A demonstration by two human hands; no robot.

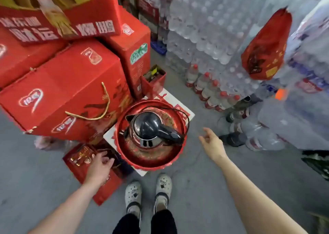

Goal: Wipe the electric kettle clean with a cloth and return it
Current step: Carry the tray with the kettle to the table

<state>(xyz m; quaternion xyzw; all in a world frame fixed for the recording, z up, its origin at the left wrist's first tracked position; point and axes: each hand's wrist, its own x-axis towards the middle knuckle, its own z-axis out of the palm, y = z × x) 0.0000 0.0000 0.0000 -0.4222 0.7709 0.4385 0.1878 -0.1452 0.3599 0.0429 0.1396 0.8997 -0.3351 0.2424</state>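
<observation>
A steel electric kettle (144,141) with a black lid and black handle stands upright in a round red tray (151,159) in front of my feet. Its black cord loops along the tray's far rim. My left hand (99,166) hovers low to the left of the tray, fingers spread, holding nothing. On the other side my right hand (211,143) is held out with loosely curled fingers, also empty and a short way from the kettle's handle. No cloth shows in view.
Stacked red gift cartons (67,91) rise at the left, one flat red box (92,176) lying under my left hand. Shrink-wrapped packs of water bottles (213,37) fill the right and back. A red plastic bag (267,45) hangs at the right. Grey concrete floor (195,189) lies around my white shoes.
</observation>
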